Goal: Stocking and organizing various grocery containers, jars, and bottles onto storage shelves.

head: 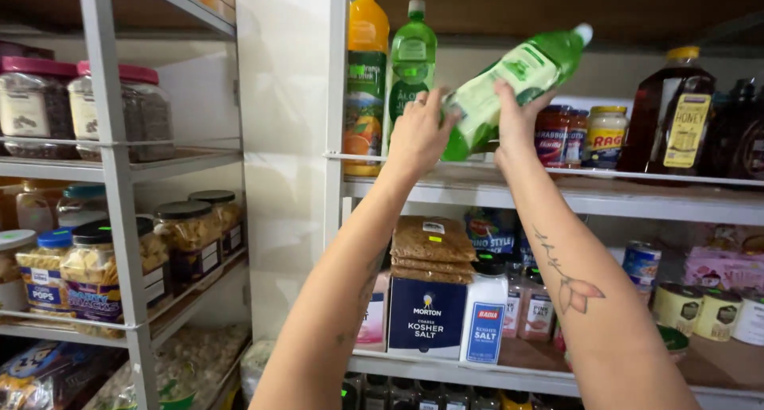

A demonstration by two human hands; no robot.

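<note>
Both my hands grip a green plastic bottle [509, 87] of green liquid, tilted with its white cap up and to the right, above the upper shelf [637, 199]. My left hand [418, 135] wraps its base, my right hand [517, 123] closes round its middle. Just left stand an orange juice bottle [367, 76] and another green bottle [412, 64]; red sauce jars [561, 135] sit behind.

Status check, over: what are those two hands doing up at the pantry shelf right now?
Left hand and right hand both grip tilted green bottle, held above the shelf. Upright green bottle and orange bottle stand close left; sauce jars close right.
</note>
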